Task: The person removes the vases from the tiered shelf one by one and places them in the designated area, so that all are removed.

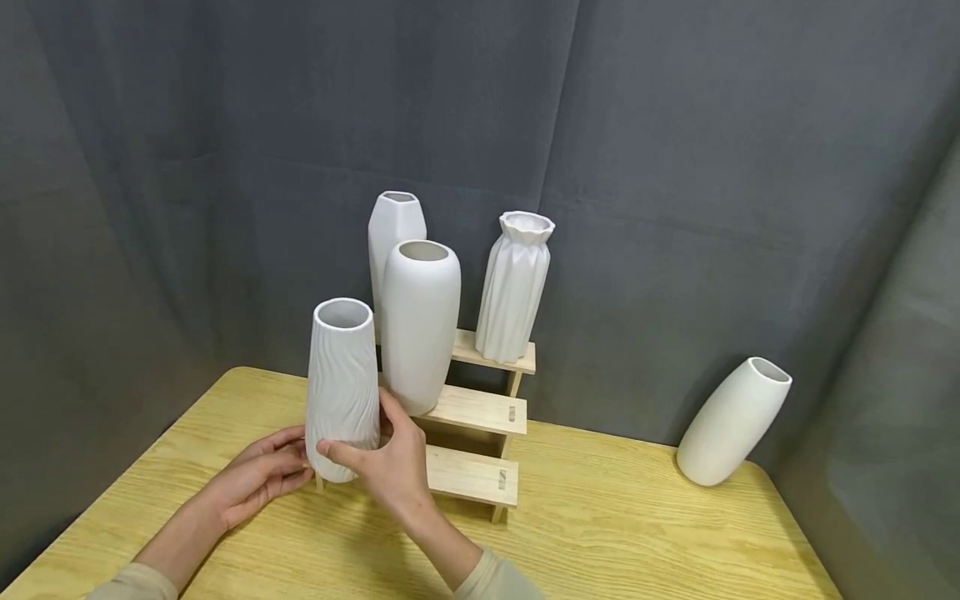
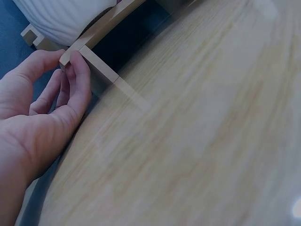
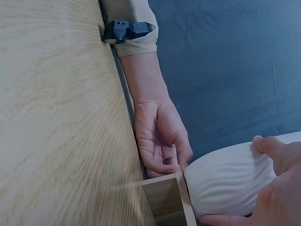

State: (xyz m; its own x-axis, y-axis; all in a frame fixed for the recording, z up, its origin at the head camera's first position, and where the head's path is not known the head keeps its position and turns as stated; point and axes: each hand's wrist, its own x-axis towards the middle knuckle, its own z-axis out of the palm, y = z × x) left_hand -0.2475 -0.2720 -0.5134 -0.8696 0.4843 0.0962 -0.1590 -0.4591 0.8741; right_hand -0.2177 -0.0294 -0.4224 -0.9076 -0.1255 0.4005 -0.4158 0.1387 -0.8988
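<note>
A white vase with wavy ridges stands at the left end of the lowest step of a wooden tiered stand. My right hand grips its lower part, thumb in front and fingers round the right side. At the stand's left end, my left hand pinches the corner of the lowest board between thumb and fingertips, as the left wrist view shows. In the right wrist view, the ridged vase has its base on that board, right beside the left fingertips.
A smooth white vase stands on the middle step. On the top step are a faceted vase at left and a pleated vase at right. Another smooth vase stands on the table at far right, before the grey curtain.
</note>
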